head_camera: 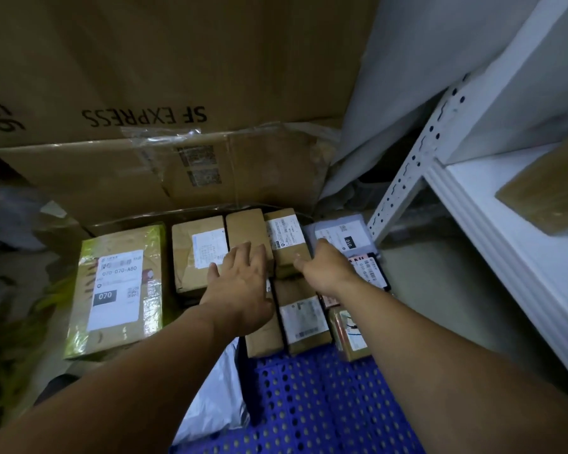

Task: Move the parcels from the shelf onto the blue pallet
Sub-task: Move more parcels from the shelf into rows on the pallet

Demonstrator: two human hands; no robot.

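Several brown cardboard parcels lie packed side by side on the blue perforated pallet (312, 407). My left hand (240, 283) lies flat, fingers spread, over a plain brown parcel (245, 229). My right hand (322, 267) rests at the right side of a labelled brown parcel (286, 237), fingers apart, gripping nothing. A large parcel with yellow-green tape (118, 290) lies at the left. A white mailer bag (341, 235) and a dark parcel (373, 270) sit beyond my right hand. One brown parcel (548, 188) lies on the white shelf (492, 204) at the right.
Big cardboard boxes marked SF EXPRESS (164, 77) stand behind the pallet. A grey plastic bag (214, 401) lies on the pallet's near left. The shelf's perforated white upright (410, 168) slants beside the pallet. Clutter fills the floor at far left.
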